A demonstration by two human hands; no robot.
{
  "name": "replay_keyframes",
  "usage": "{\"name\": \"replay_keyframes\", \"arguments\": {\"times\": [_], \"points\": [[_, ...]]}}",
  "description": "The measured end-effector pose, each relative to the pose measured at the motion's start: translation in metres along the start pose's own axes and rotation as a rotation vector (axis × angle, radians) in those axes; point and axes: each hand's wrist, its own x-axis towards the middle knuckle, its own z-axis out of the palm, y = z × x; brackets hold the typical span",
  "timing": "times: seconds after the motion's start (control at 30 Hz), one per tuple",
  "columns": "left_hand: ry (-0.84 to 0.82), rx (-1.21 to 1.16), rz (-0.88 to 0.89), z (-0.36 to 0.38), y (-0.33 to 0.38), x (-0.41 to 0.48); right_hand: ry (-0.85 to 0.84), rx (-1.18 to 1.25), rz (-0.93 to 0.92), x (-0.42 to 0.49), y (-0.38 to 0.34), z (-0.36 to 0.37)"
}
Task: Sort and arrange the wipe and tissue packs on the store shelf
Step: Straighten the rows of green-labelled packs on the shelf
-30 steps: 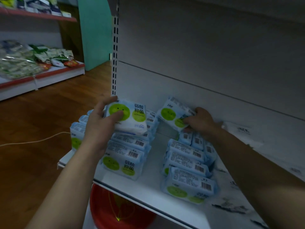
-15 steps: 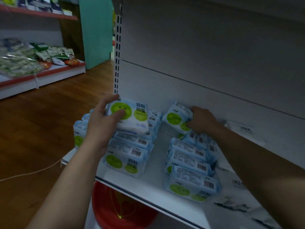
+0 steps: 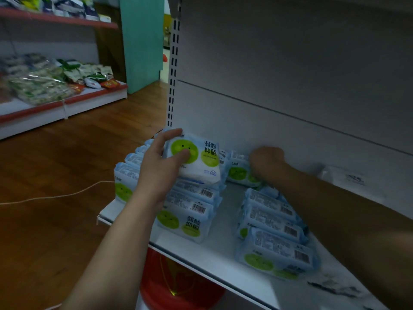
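Observation:
Light-blue wipe packs with green circles stand in rows on the white shelf [image 3: 225, 258]. My left hand [image 3: 159, 167] grips one upright wipe pack [image 3: 200, 159] above the left row [image 3: 190, 206], thumb on its front, fingers over its top edge. My right hand [image 3: 267, 163] is curled on another wipe pack [image 3: 239, 174] at the back of the shelf, close to the rear panel; its fingers are hidden behind the knuckles. A second row of packs [image 3: 273, 233] runs toward me under my right forearm.
White tissue packs [image 3: 344, 179] lie farther right on the shelf against the rear panel. A red basin [image 3: 178, 285] sits below the shelf. A white cord [image 3: 55, 196] trails across the wooden floor. Another shelf with snack bags [image 3: 44, 86] stands far left.
My right hand has lowered its pack from tilted in the air down to the back of the shelf. My left hand still holds its pack in about the same place.

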Motion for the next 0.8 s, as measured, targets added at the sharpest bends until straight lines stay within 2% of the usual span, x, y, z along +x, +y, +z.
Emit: {"name": "replay_keyframes", "arguments": {"times": [0.17, 0.3, 0.37, 0.57, 0.7, 0.73, 0.8], "points": [[-0.011, 0.0, 0.005, 0.003, -0.001, 0.001, 0.129, -0.143, -0.018, 0.004, -0.007, 0.009], [-0.009, -0.005, -0.009, 0.003, -0.002, 0.003, 0.421, 0.074, -0.257, -0.003, -0.009, 0.003], [-0.005, -0.023, -0.012, 0.003, -0.002, 0.003, 0.415, 0.168, -0.318, -0.006, -0.011, 0.006], [-0.005, -0.026, -0.009, 0.003, -0.003, 0.001, 0.343, 0.422, -0.242, 0.002, -0.012, 0.022], [-0.014, 0.002, -0.01, 0.003, -0.005, -0.001, 0.241, 0.432, -0.252, 0.005, -0.008, 0.02], [-0.024, 0.006, -0.007, 0.005, -0.005, -0.001, 0.238, 0.498, -0.254, 0.005, -0.003, 0.017], [-0.049, 0.019, 0.003, 0.008, -0.006, -0.002, 0.334, 0.745, -0.231, -0.002, 0.008, 0.004]]}}
